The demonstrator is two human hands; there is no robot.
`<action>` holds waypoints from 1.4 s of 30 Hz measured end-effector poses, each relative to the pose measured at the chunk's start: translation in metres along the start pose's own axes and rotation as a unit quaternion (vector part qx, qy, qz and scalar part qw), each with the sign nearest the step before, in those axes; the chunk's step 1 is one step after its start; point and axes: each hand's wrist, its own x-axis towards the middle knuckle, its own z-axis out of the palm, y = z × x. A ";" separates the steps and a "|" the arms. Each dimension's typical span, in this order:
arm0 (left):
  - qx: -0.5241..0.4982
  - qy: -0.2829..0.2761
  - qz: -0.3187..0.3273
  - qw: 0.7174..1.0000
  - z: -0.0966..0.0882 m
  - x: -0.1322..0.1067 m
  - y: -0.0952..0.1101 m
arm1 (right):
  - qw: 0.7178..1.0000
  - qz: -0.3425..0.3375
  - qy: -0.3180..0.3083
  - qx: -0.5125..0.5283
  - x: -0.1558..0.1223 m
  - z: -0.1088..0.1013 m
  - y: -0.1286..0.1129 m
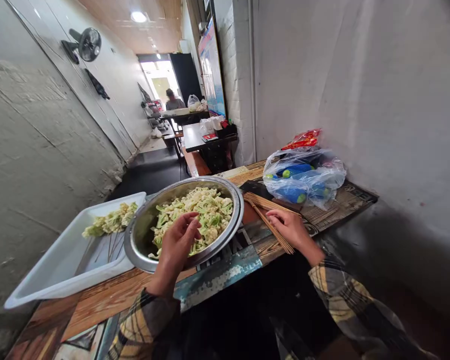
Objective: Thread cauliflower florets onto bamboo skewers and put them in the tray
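A wide steel bowl (137,252) holds a heap of cut cauliflower florets (210,210). My left hand (178,240) is over the near side of the bowl, its fingers curled toward the thumb; what they hold, if anything, cannot be made out against the florets. To the right of the bowl, a bundle of thin bamboo skewers (266,220) lies fanned on the table. My right hand (290,227) is at these skewers with its fingers bent together over them. Whether a skewer is between the fingertips is hidden.
On the left stands a white plastic tray (60,270) with skewered cauliflower (112,220) at its far end. A clear plastic bag (303,177) with blue-netted green produce sits at the back right by the wall. The patchwork wooden table (225,282) ends close to me. A person (174,102) sits far back.
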 end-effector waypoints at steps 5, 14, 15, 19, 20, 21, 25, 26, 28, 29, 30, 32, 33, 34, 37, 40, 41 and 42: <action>0.017 0.053 0.015 0.998 0.000 -0.004 -0.007 | 0.995 -0.005 -0.028 -0.096 -0.013 0.007 0.028; 0.130 0.100 0.151 0.975 0.043 -0.057 -0.004 | 0.982 0.007 -0.069 -0.175 -0.012 0.046 0.059; 0.117 0.092 0.165 0.975 0.050 -0.067 -0.002 | 0.987 0.009 -0.069 -0.142 -0.013 0.045 0.059; 0.076 0.022 0.172 0.982 0.074 -0.102 0.000 | 0.992 0.068 -0.008 0.109 -0.026 0.036 0.047; 0.077 -0.006 0.162 0.984 0.080 -0.108 -0.004 | 0.978 0.096 0.010 0.183 -0.031 0.034 0.039; 0.081 -0.032 0.146 0.985 0.085 -0.114 -0.008 | 0.961 0.120 0.016 0.249 -0.036 0.033 0.030; 0.107 -0.078 0.056 0.990 0.102 -0.126 -0.029 | 0.881 0.148 0.041 0.448 -0.059 0.033 -0.016; 0.112 -0.086 0.041 0.989 0.105 -0.128 -0.033 | 0.864 0.152 0.044 0.477 -0.064 0.035 -0.027; 0.114 -0.103 0.031 0.988 0.109 -0.132 -0.039 | 0.841 0.159 0.037 0.515 -0.072 0.040 -0.048; 0.111 -0.107 0.033 0.988 0.110 -0.134 -0.041 | 0.833 0.161 0.034 0.528 -0.075 0.043 -0.055; 0.105 -0.107 0.035 0.988 0.110 -0.136 -0.043 | 0.827 0.161 0.033 0.538 -0.077 0.045 -0.062; 0.089 -0.099 0.039 0.990 0.109 -0.139 -0.045 | 0.816 0.161 0.042 0.553 -0.079 0.049 -0.070; 0.080 -0.095 0.038 0.992 0.108 -0.141 -0.045 | 0.810 0.164 0.051 0.561 -0.080 0.051 -0.072; 0.072 -0.093 0.037 0.992 0.106 -0.142 -0.046 | 0.802 0.169 0.060 0.570 -0.080 0.052 -0.074; 0.063 -0.098 0.028 0.993 0.103 -0.144 -0.045 | 0.779 0.189 0.077 0.593 -0.079 0.053 -0.078; 0.076 -0.102 0.019 0.992 0.100 -0.143 -0.044 | 0.768 0.203 0.086 0.601 -0.080 0.052 -0.081; 0.081 -0.102 0.022 0.991 0.099 -0.143 -0.043 | 0.767 0.207 0.089 0.601 -0.081 0.052 -0.082; 0.088 -0.103 0.030 0.990 0.098 -0.142 -0.043 | 0.766 0.211 0.092 0.600 -0.082 0.053 -0.082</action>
